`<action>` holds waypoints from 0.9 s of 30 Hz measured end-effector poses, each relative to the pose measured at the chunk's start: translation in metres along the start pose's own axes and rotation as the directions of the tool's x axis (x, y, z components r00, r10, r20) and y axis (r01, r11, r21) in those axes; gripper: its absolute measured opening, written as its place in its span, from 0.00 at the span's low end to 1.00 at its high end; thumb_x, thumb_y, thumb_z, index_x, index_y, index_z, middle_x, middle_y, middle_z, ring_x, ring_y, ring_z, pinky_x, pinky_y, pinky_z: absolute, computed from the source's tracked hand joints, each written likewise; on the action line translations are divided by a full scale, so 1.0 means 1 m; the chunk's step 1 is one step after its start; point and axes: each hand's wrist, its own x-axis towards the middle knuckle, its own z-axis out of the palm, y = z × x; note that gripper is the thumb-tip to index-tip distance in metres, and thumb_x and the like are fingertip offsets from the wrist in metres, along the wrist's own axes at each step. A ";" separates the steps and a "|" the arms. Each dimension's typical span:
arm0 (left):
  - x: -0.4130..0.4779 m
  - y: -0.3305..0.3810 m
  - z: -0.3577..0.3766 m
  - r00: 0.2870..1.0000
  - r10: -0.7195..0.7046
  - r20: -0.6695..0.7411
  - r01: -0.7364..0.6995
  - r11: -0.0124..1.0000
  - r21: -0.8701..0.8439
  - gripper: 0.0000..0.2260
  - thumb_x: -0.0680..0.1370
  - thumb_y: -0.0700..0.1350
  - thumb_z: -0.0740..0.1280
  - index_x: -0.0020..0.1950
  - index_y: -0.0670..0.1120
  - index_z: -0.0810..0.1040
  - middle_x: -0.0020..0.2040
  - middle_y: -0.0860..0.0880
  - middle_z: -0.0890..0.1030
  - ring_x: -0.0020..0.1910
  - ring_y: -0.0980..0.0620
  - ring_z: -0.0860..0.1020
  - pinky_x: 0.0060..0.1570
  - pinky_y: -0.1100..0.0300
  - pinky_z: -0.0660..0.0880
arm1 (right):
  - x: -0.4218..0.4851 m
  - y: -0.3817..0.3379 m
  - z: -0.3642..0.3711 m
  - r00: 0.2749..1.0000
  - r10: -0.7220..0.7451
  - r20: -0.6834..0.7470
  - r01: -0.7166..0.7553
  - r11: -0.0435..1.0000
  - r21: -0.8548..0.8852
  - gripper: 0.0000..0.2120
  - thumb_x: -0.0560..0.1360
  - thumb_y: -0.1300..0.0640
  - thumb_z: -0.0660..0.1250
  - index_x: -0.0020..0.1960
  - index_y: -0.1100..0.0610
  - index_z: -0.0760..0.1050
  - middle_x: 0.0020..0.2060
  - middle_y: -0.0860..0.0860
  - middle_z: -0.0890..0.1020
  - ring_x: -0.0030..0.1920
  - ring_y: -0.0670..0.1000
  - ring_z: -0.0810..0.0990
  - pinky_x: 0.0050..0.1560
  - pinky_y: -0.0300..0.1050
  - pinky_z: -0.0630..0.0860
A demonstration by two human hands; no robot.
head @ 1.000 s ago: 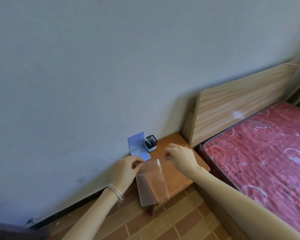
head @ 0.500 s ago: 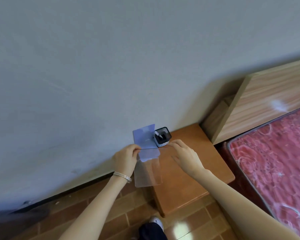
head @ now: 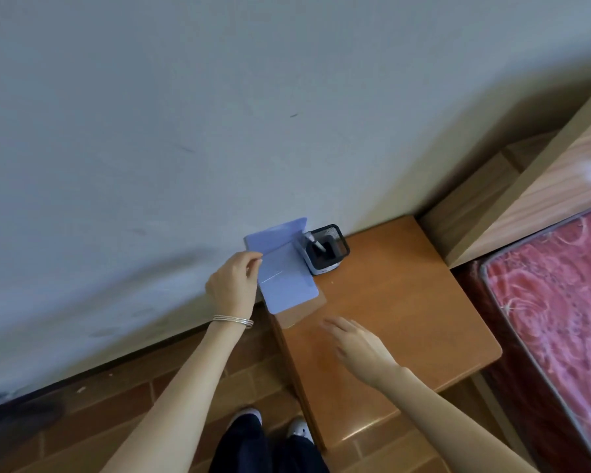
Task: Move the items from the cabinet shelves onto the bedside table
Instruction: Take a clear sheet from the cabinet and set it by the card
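The orange wooden bedside table (head: 406, 302) stands against the wall. At its back left corner sits a blue L-shaped bookend (head: 276, 236), with a black mesh pen holder (head: 335, 233) holding a pen right beside it. A clear plastic sheet (head: 306, 307) lies flat over the bookend's base and sticks out past it onto the tabletop. My left hand (head: 232, 285) pinches the sheet's left edge at the table's left side. My right hand (head: 355, 346) hovers over the tabletop, fingers spread, holding nothing, slightly blurred.
A bed with a red patterned mattress (head: 560, 285) and a pale wooden headboard (head: 543, 199) borders the table on the right. The grey wall (head: 219, 131) runs behind. Brown floor tiles (head: 116, 404) and my shoes (head: 246, 414) lie below.
The clear sheet went from hanging upright between both hands to lying over the bookend's base. My right hand let go and pulled back toward me. The view tilted closer over the table.
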 end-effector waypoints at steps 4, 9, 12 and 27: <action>-0.007 -0.012 0.003 0.983 0.178 -0.039 -0.180 0.981 -0.074 0.13 0.71 0.41 0.69 0.55 0.43 0.79 0.52 0.47 0.81 0.50 0.50 0.78 0.45 0.57 0.73 | 0.022 0.013 0.023 1.000 -0.016 0.009 0.016 0.999 -0.040 0.26 0.78 0.60 0.58 0.74 0.55 0.55 0.75 0.49 0.55 0.74 0.50 0.54 0.72 0.44 0.57; -0.076 -0.021 0.015 0.980 0.196 -0.047 -0.197 0.979 -0.041 0.16 0.69 0.29 0.67 0.55 0.39 0.78 0.54 0.43 0.76 0.54 0.46 0.74 0.55 0.55 0.72 | 0.047 0.032 0.044 1.000 0.020 -0.001 -0.020 0.998 -0.061 0.27 0.78 0.59 0.57 0.75 0.55 0.52 0.76 0.48 0.51 0.75 0.49 0.48 0.72 0.44 0.57; -0.115 -0.041 0.053 0.899 0.328 0.289 -0.354 0.935 0.039 0.26 0.63 0.29 0.70 0.60 0.43 0.78 0.59 0.46 0.77 0.60 0.48 0.73 0.58 0.55 0.72 | 0.061 0.040 0.050 0.999 0.047 0.004 -0.046 0.998 -0.035 0.29 0.78 0.60 0.56 0.76 0.55 0.49 0.76 0.47 0.48 0.75 0.48 0.47 0.72 0.45 0.56; -0.087 -0.078 0.088 0.748 0.283 0.600 -0.417 0.904 0.093 0.28 0.65 0.33 0.72 0.65 0.43 0.74 0.67 0.45 0.73 0.67 0.44 0.70 0.62 0.48 0.70 | 0.089 0.038 0.068 0.979 -0.013 -0.206 0.035 0.994 0.104 0.21 0.76 0.68 0.57 0.69 0.65 0.65 0.70 0.57 0.64 0.73 0.54 0.58 0.70 0.49 0.63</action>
